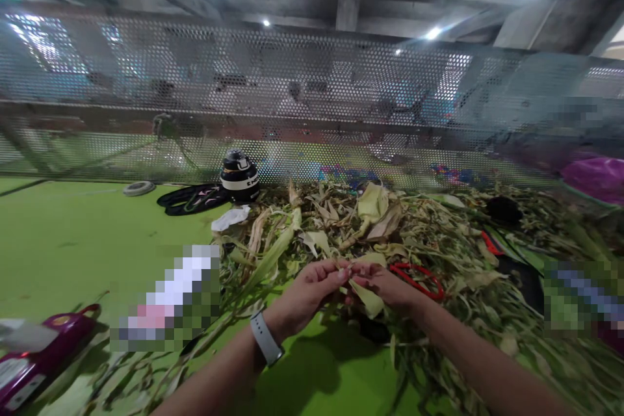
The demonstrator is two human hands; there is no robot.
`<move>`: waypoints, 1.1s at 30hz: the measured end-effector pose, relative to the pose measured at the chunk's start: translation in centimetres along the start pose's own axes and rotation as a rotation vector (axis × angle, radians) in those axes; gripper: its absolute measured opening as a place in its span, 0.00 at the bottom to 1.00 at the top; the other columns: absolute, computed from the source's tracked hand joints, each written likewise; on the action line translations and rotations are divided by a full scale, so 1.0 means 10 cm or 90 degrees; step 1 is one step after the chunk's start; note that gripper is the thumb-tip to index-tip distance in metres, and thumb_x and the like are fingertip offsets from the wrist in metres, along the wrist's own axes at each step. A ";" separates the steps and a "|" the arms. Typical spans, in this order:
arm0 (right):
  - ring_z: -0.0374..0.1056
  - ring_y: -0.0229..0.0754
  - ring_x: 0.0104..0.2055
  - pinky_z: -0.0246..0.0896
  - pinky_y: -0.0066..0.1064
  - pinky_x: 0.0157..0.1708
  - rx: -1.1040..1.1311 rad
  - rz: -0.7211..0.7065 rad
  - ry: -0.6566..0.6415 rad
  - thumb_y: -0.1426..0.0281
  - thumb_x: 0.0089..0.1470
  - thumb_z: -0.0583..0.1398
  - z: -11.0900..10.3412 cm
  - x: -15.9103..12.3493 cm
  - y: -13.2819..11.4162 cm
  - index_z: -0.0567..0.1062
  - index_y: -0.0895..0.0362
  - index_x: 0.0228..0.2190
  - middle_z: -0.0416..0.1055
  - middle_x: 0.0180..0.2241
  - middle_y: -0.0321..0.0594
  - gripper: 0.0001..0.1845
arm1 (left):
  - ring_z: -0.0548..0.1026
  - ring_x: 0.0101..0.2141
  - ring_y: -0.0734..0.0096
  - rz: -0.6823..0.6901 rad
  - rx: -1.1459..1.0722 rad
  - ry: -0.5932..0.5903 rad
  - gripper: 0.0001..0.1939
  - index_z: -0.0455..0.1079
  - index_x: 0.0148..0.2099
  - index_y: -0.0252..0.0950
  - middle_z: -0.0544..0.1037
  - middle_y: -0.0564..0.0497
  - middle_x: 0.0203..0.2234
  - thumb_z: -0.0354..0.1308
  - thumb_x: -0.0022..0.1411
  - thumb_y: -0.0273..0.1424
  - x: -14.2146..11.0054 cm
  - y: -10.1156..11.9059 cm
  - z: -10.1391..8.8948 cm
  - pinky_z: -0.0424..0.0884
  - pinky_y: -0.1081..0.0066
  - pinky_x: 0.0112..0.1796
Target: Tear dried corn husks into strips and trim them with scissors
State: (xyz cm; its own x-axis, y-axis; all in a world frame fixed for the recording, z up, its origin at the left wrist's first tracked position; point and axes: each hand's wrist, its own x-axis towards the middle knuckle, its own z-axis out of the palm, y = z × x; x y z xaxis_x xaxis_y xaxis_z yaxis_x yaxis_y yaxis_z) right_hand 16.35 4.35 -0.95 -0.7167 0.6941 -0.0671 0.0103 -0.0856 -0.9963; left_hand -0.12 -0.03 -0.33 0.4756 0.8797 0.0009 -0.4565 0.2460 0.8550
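My left hand, with a pale-strapped watch on the wrist, is closed in a pinch at the middle. My right hand meets it fingertip to fingertip. Between them is a pale yellow-green piece of corn husk, hanging below the right fingers. What lies right between the fingertips is too small to make out. Just right of my right hand lies a red loop-shaped handle among the leaves. A heap of dry corn husks and leaves spreads behind and around both hands.
A perforated metal screen stands behind the green table. Along the back are a black jug with a white band, a flat black item and a pale ring. A magenta device lies front left; a purple bag is far right.
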 end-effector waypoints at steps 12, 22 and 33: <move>0.61 0.45 0.49 0.58 0.37 0.47 0.109 -0.100 0.129 0.66 0.42 0.60 -0.04 -0.01 -0.09 0.69 0.54 0.45 0.67 0.46 0.42 0.24 | 0.69 0.27 0.76 0.050 0.094 0.096 0.14 0.70 0.42 0.34 0.76 0.48 0.31 0.57 0.55 0.36 0.03 0.01 0.01 0.63 0.78 0.29; 0.62 0.45 0.45 0.54 0.35 0.48 -0.297 -0.236 0.257 0.61 0.55 0.53 0.02 -0.09 -0.21 0.75 0.56 0.28 0.69 0.40 0.42 0.15 | 0.64 0.19 0.77 0.027 0.324 0.092 0.16 0.68 0.25 0.33 0.71 0.54 0.17 0.57 0.53 0.42 0.04 -0.02 0.04 0.58 0.78 0.22; 0.64 0.42 0.40 0.57 0.32 0.44 -0.196 -0.161 0.294 0.58 0.53 0.54 0.01 -0.05 -0.19 0.73 0.57 0.27 0.69 0.33 0.40 0.16 | 0.68 0.26 0.75 -0.018 0.246 0.024 0.14 0.73 0.34 0.33 0.74 0.51 0.24 0.55 0.55 0.39 -0.01 -0.02 0.01 0.62 0.76 0.29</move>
State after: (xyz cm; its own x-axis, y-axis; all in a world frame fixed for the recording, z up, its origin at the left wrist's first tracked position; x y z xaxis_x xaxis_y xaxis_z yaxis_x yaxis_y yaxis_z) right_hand 16.61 4.16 1.02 -0.3481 0.9100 0.2251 0.1304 0.2848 -0.9497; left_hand 0.05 -0.18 -0.41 0.4526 0.8909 -0.0384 -0.1239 0.1055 0.9867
